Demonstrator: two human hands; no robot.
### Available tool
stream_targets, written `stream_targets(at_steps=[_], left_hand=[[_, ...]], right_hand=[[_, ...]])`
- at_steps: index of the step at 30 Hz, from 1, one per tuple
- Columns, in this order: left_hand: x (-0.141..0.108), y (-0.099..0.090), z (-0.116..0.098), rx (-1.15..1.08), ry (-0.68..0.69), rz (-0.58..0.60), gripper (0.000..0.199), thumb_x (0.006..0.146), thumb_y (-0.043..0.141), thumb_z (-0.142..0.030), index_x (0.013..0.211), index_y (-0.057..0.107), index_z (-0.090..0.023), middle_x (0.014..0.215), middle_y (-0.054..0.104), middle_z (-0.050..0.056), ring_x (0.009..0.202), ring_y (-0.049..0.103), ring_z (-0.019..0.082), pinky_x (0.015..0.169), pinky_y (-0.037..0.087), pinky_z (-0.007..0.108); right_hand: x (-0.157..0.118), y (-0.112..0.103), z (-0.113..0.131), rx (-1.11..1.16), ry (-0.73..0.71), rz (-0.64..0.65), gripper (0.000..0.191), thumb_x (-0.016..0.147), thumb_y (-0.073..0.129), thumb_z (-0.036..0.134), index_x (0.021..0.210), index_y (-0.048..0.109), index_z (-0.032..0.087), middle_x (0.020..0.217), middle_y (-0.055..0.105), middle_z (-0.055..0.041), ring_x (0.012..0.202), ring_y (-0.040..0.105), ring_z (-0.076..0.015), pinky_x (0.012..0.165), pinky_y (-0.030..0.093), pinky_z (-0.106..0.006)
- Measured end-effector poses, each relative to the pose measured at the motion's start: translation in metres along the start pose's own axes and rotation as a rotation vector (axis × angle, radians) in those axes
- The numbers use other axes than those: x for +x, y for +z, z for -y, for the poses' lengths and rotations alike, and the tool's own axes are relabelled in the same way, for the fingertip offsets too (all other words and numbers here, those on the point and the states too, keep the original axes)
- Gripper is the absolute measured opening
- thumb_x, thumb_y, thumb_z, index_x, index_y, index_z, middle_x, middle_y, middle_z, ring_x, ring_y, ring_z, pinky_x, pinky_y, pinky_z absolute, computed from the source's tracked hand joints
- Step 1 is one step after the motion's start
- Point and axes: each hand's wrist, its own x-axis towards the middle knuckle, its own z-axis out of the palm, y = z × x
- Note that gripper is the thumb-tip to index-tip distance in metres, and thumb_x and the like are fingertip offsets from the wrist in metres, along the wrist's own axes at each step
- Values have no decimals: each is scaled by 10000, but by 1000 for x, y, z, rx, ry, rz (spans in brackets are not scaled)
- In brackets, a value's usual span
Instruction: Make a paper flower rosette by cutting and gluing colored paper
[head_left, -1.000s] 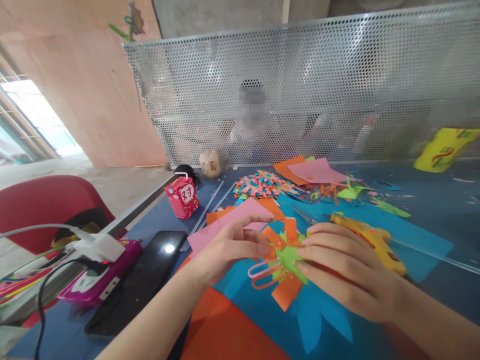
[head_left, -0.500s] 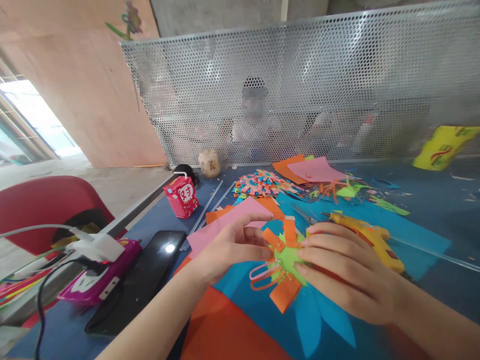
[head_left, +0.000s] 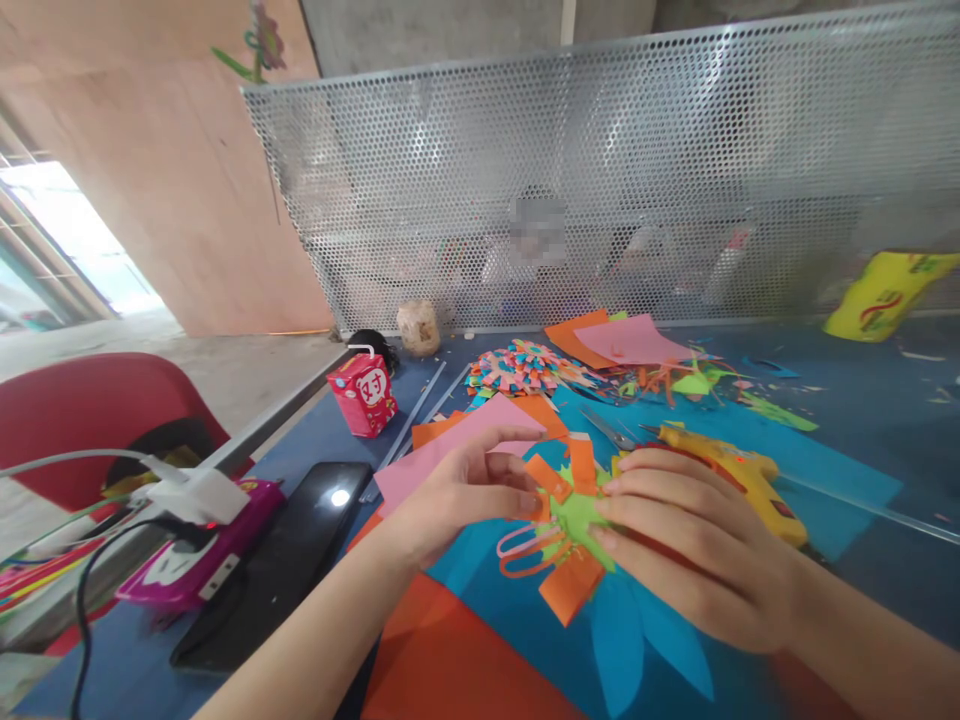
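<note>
A paper flower point(head_left: 583, 520) with a green centre, folded orange strips and blue petals sits between my two hands. My left hand point(head_left: 466, 492) pinches an orange strip at the flower's left side with thumb and fingertips. From the right, my right hand point(head_left: 697, 545) grips the flower's edge, its fingers laid over the green centre and its thumb hidden. A looped strip, pink inside orange point(head_left: 529, 552), sticks out at the lower left. Pointed blue petals point(head_left: 619, 650) hang below my right fingers. Just behind that hand lies a yellow glue gun point(head_left: 739, 470).
Scissors point(head_left: 611, 430) lie on blue paper behind the flower. Colourful fringed paper point(head_left: 517, 368) and scraps are farther back. At left are a red drink box point(head_left: 362, 393), a black phone point(head_left: 277, 570) and a purple power strip point(head_left: 199, 555). A perforated metal screen point(head_left: 600, 180) closes the far side.
My hands and the flower have barely moved. Behind the screen, a person has shifted lower and slightly to the right.
</note>
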Motion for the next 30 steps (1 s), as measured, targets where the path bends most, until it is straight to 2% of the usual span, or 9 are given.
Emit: stream_targets(at_steps=[2, 3, 6, 9, 11, 14, 17, 24, 30], left_hand=[[0, 0, -4, -61, 9, -118, 454, 629, 662, -228, 1064, 549, -163, 800, 612, 31, 722, 565, 143, 597, 407, 228], [1, 0, -6, -113, 30, -199, 428, 654, 635, -316, 1043, 559, -155, 867, 617, 54, 759, 568, 163, 603, 413, 242], [4, -2, -10, -233, 156, -398, 464, 723, 495, -495, 1018, 565, -144, 1013, 602, 97, 835, 563, 203, 618, 423, 278], [7, -4, -8, -152, 257, -438, 415, 732, 540, -403, 1066, 545, -156, 984, 609, 83, 931, 554, 213, 661, 420, 269], [8, -3, -3, -47, 296, -400, 430, 704, 612, -287, 1107, 520, -168, 985, 615, 74, 973, 548, 207, 708, 419, 261], [9, -1, 3, 43, 313, -344, 455, 703, 645, -204, 1134, 502, -179, 977, 635, 62, 907, 572, 171, 743, 427, 252], [10, 1, 6, 45, 282, -360, 450, 712, 656, -197, 1136, 506, -181, 834, 665, 34, 781, 599, 137, 718, 444, 238], [13, 0, 8, 25, 283, -450, 404, 688, 680, -207, 1068, 547, -166, 722, 659, 5, 690, 589, 107, 665, 438, 213], [14, -4, 9, -6, 250, -502, 282, 735, 613, -317, 976, 621, -170, 836, 657, 41, 729, 577, 131, 654, 436, 244]], right_hand=[[-1, 5, -1, 75, 121, -25, 218, 844, 443, 83, 966, 596, 178, 935, 638, -73, 937, 588, -212, 826, 518, -401], [-2, 8, -2, 109, 250, -51, 215, 852, 437, 102, 976, 586, 195, 925, 642, -69, 917, 600, -209, 808, 525, -392], [-2, 21, -6, 190, 828, -127, 45, 805, 537, 218, 789, 576, 233, 765, 659, -42, 707, 647, -208, 668, 560, -360], [1, 31, -10, 451, 1298, -155, 206, 684, 661, 302, 603, 479, 246, 565, 623, 19, 501, 631, -192, 491, 549, -310], [2, 34, -10, 709, 1470, -175, 266, 638, 704, 335, 613, 454, 245, 539, 613, 53, 473, 634, -183, 460, 539, -289], [4, 35, -8, 968, 1583, -185, 313, 595, 753, 355, 679, 480, 228, 603, 650, 62, 493, 650, -169, 493, 547, -276], [7, 34, -4, 1066, 1607, -176, 333, 578, 773, 364, 724, 515, 213, 671, 680, 50, 520, 655, -157, 507, 547, -260], [9, 32, -4, 1021, 1583, -134, 298, 593, 770, 319, 658, 497, 220, 589, 642, 83, 537, 646, -144, 496, 525, -224], [7, 31, -4, 1011, 1576, -106, 299, 617, 757, 268, 653, 464, 226, 568, 615, 96, 538, 649, -150, 496, 513, -224]])
